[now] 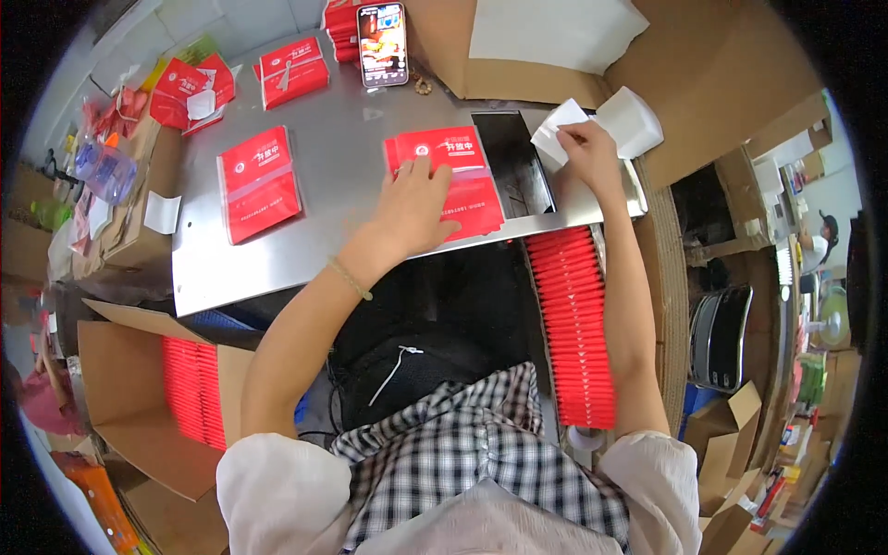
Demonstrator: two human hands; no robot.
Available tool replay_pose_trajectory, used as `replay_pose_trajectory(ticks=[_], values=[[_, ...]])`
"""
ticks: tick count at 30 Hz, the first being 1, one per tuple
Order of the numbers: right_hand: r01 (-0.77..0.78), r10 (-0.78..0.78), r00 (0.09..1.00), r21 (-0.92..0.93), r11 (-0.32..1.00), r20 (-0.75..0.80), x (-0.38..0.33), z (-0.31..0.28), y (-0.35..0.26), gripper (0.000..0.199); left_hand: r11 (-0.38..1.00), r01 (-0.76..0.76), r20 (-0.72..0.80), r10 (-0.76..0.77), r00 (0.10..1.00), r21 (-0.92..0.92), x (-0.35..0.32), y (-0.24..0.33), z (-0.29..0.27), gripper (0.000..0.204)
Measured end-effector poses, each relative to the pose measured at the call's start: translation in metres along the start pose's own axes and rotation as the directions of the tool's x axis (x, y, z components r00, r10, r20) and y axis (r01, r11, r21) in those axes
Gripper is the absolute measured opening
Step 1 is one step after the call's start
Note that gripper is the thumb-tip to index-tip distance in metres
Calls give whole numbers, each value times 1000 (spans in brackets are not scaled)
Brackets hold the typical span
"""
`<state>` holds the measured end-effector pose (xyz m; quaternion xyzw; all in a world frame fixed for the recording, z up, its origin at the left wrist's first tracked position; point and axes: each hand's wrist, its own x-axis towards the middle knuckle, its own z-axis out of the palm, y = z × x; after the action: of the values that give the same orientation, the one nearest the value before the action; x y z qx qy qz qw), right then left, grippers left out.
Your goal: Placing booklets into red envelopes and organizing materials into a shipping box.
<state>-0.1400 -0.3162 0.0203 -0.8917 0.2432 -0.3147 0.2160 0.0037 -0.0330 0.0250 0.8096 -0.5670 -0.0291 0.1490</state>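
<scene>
My left hand (416, 205) rests on a small overlapped pile of flat red packets (474, 199) near the table's front edge. Its fingers are spread and pressed lightly on the top packet. At the right, my right hand (592, 159) pinches the edge of a white paper slip (558, 128). Beside that slip stands a thick white stack of slips (634, 125), against the cardboard. Between the red pile and my right hand is a dark rectangular opening (514, 162) in the metal table (342, 157).
Another red packet pile (259, 183) lies at the left, with more packets (292, 72) farther back. A lit phone (383, 44) stands upright at the back. Below the table, a long row of red packets (571, 328) runs under my right forearm. An open carton (153, 398) holds more.
</scene>
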Motion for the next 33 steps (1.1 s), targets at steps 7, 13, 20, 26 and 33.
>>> replay_pose_trajectory(ticks=[7, 13, 20, 26, 33], values=[[165, -150, 890, -5, 986, -431, 3, 20, -73, 22, 963, 93, 291, -16, 957, -252, 22, -24, -14, 74], [199, -188, 969, -53, 979, 160, -55, 65, -87, 18, 991, -47, -59, 40, 997, -122, 2, -11, -15, 72], [45, -223, 953, -634, 772, -203, -15, 34, -48, 17, 996, -94, -318, 88, 944, -3, 31, 6, 2, 44], [-82, 68, 994, 169, 982, 88, -5, 8, 3, 20, 899, -273, -404, 121, 907, -342, 20, 43, 31, 49], [389, -540, 816, -496, 776, -206, -28, 27, -71, 38, 974, -85, -364, 159, 918, 212, -6, -8, 22, 23]])
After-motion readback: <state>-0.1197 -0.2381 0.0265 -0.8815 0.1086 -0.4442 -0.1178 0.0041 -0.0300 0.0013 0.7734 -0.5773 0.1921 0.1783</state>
